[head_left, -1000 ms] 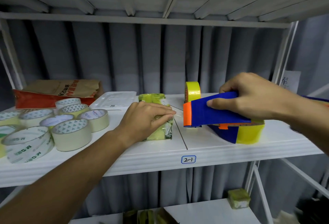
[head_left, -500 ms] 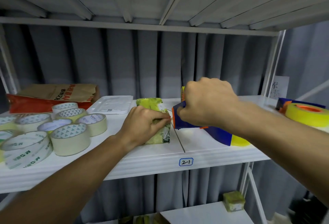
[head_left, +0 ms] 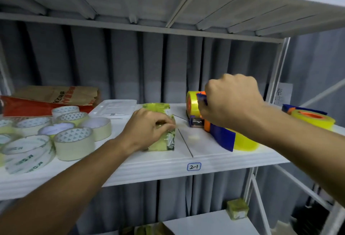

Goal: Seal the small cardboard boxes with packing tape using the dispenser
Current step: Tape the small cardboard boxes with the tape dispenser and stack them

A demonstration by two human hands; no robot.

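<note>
Small cardboard box wrapped in yellow-green tape (head_left: 160, 137) lying on the white shelf (head_left: 149, 167), just left of the shelf's seam. Left hand (head_left: 147, 128) on top of it, fingers curled and pinching its right upper edge. Right hand (head_left: 231, 100), a closed grip round the blue and orange tape dispenser with yellow roll (head_left: 220, 134), just right of the box, apart from it. Cream tape rolls (head_left: 74, 143) far left.
</note>
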